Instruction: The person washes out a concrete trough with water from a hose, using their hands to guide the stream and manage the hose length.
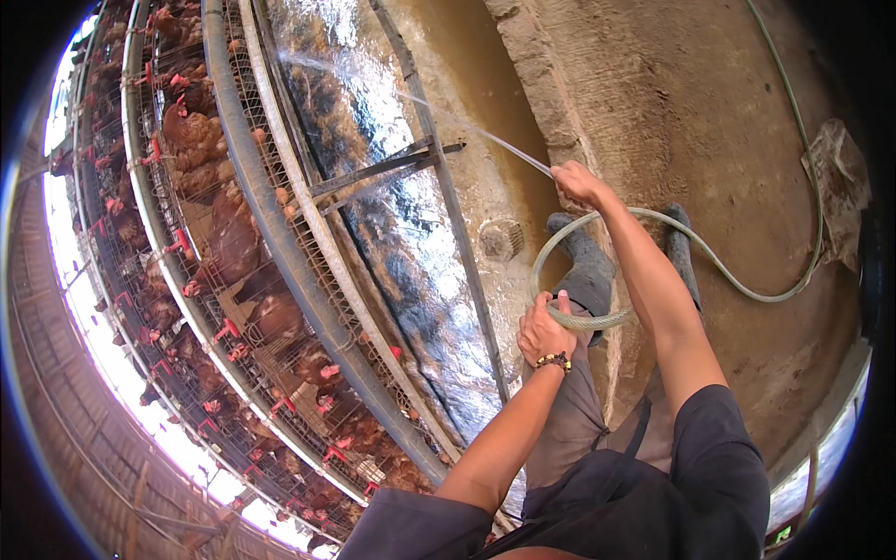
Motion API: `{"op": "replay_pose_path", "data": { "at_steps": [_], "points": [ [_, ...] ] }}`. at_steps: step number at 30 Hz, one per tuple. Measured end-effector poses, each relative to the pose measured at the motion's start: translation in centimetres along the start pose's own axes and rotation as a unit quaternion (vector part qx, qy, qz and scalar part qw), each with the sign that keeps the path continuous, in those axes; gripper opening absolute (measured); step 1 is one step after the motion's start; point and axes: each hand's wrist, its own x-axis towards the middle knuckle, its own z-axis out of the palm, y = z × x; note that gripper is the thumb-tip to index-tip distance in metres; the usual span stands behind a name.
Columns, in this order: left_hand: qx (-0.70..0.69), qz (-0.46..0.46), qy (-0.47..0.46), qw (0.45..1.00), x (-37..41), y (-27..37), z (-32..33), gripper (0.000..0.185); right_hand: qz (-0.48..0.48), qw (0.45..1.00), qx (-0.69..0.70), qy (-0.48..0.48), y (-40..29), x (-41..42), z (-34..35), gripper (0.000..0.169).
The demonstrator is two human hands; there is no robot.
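Observation:
My right hand (578, 186) is closed around the end of a clear braided hose (728, 274). From there a thin jet of water (483, 133) shoots up and to the left, onto the wet, shiny floor (392, 217) beneath the cages. Lower down, my left hand (546, 329) grips a loop of the same hose in front of my leg. A beaded bracelet (553, 361) circles my left wrist. The hose nozzle end is mostly hidden by my right fingers.
Wire cages with brown hens (231, 238) run along the left, with a grey feed trough pipe (280, 231) and eggs (282, 196) in front. A slanting metal support (448, 189) stands over the floor. Muddy water (483, 49) fills a channel beside my rubber boots (582, 259). A plastic sheet (836, 182) lies right.

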Motion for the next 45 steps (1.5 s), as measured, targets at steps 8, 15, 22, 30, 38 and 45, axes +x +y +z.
{"op": "replay_pose_path", "data": {
  "at_steps": [8,15,22,30,38,45],
  "points": [
    [0.012,-0.007,-0.008,1.000,0.0,0.1,0.0,0.043,0.000,1.000,-0.012,0.026,-0.4,-0.4,-0.4,0.048],
    [0.003,-0.003,-0.005,1.000,-0.1,-0.1,0.2,0.043,0.006,1.000,-0.015,0.006,0.1,-0.1,-0.7,0.049],
    [0.004,-0.001,-0.007,1.000,-0.2,0.1,-0.2,0.043,-0.004,0.999,-0.037,0.034,0.9,0.1,-0.4,0.049],
    [0.009,0.002,0.002,1.000,-0.2,0.0,-0.1,0.043,0.003,1.000,-0.010,0.023,-0.1,-0.3,-0.6,0.048],
    [0.004,0.010,0.006,1.000,-0.2,-0.7,0.1,0.043,-0.009,1.000,0.002,0.027,-1.4,-1.0,-0.3,0.048],
    [0.006,0.001,-0.003,1.000,-0.2,-0.4,-0.1,0.042,-0.028,1.000,-0.001,0.011,-0.6,-0.6,-0.6,0.047]
  ]
}}
